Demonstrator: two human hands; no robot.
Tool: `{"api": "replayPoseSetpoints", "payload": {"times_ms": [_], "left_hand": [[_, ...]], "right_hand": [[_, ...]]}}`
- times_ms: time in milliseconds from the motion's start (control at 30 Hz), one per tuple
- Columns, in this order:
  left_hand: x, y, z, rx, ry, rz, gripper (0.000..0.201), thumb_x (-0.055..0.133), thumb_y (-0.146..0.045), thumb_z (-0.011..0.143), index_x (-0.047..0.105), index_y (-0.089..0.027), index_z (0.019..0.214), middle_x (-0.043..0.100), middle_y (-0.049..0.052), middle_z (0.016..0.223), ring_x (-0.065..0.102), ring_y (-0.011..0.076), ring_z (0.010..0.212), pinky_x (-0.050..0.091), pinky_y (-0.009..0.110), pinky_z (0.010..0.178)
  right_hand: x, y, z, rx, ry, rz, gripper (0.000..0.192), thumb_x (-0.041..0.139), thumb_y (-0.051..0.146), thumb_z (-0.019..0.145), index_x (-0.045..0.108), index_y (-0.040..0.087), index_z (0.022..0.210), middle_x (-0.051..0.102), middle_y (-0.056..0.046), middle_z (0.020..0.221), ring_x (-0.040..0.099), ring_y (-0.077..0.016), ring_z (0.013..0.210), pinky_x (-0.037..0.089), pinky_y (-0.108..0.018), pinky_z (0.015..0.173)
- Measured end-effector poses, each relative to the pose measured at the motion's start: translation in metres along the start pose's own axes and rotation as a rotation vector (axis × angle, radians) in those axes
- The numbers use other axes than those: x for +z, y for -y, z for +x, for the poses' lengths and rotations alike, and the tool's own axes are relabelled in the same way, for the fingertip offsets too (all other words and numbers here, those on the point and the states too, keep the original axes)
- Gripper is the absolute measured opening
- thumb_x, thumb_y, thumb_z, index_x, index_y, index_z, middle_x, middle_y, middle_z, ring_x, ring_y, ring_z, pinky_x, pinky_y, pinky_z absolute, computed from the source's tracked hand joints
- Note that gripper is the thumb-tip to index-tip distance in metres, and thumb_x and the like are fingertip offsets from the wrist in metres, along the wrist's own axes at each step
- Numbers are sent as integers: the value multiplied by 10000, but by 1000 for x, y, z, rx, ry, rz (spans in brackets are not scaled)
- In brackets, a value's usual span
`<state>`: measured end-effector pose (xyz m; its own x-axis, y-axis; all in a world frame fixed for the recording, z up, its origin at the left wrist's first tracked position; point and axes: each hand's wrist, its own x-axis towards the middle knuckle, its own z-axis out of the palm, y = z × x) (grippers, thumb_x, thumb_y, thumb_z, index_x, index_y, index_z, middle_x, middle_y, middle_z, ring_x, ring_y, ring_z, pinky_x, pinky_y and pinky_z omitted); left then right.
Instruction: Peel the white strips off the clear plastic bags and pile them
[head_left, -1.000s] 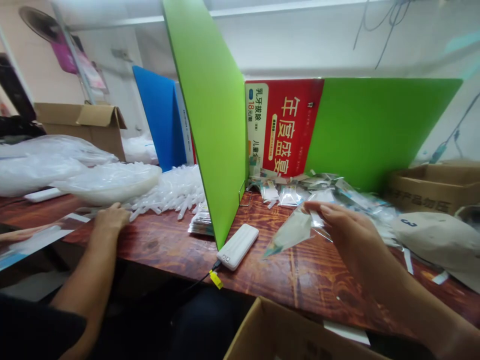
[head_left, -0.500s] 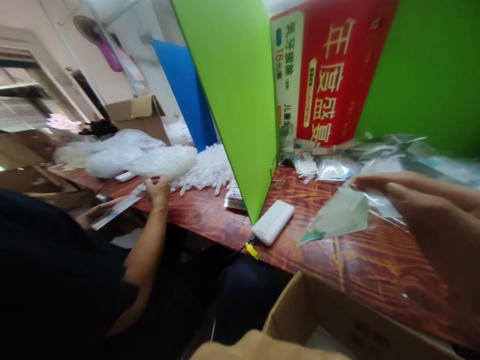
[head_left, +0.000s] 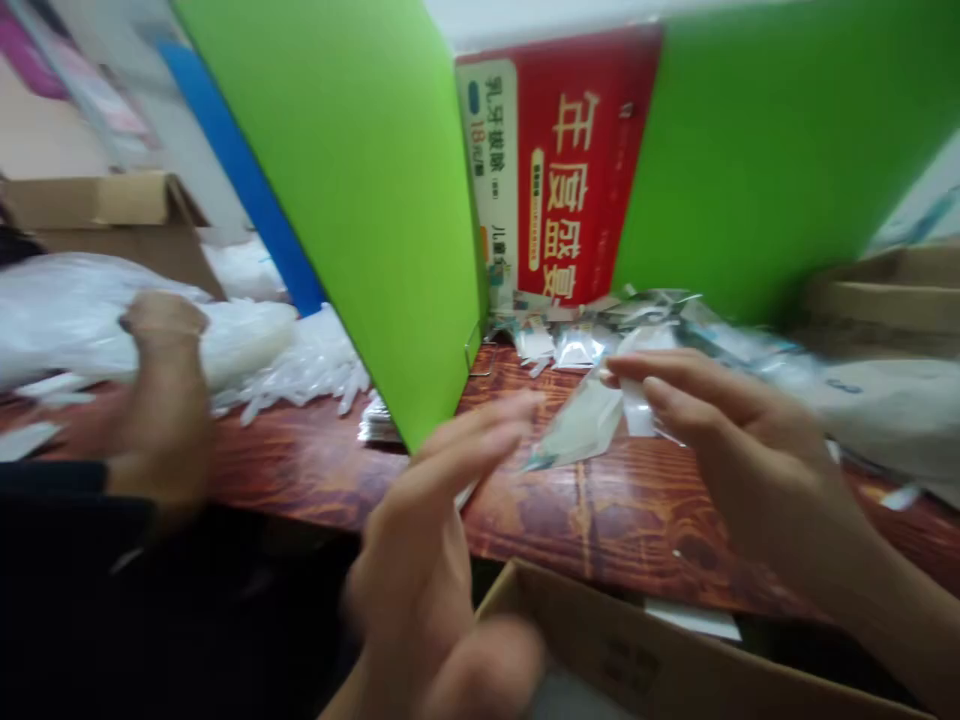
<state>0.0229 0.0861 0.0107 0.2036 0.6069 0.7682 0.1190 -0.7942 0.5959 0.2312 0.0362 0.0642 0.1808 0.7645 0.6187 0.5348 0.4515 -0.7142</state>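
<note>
clear plastic pouch (head_left: 577, 432) pinched in the right hand (head_left: 720, 430), above the wooden table (head_left: 600, 520).

the pouch's long axis runs from the right fingertips down and leftward, its free corner pointing at the left hand (head_left: 442, 500). the right hand grips the upper end; the left hand is spread and holds nothing, fingertips just beside the pouch's lower end but blurred, so contact cannot be told. behind lie more pouches (head_left: 570, 345) against the green divider (head_left: 360, 200). a cardboard box (head_left: 637, 650) sits below the table edge. left of the divider, a co-worker's hand (head_left: 161, 320) rests on white plastic bags (head_left: 67, 310).
</note>
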Motion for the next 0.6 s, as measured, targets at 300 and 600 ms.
{"api": "replayPoseSetpoints", "payload": {"times_ms": [300,600], "left_hand": [[52,46,5,127,210,39,501,543,-136,877,446,-173,1367,640,141,1283,624,238,1166,527,356,953],[45,57,2,303,196,133,612,459,32,732,506,-132,1320,629,174,1300,564,264,1251,511,434,1016]], "right_hand": [[3,17,-21,-110,210,88,267,472,214,996,655,331,1152,642,24,1196,546,-147,1186,470,-252,977],[-3,8,-34,-595,480,-494,388,461,94,900,531,178,1272,616,-121,1281,519,-269,1257,444,-426,1029]]}}
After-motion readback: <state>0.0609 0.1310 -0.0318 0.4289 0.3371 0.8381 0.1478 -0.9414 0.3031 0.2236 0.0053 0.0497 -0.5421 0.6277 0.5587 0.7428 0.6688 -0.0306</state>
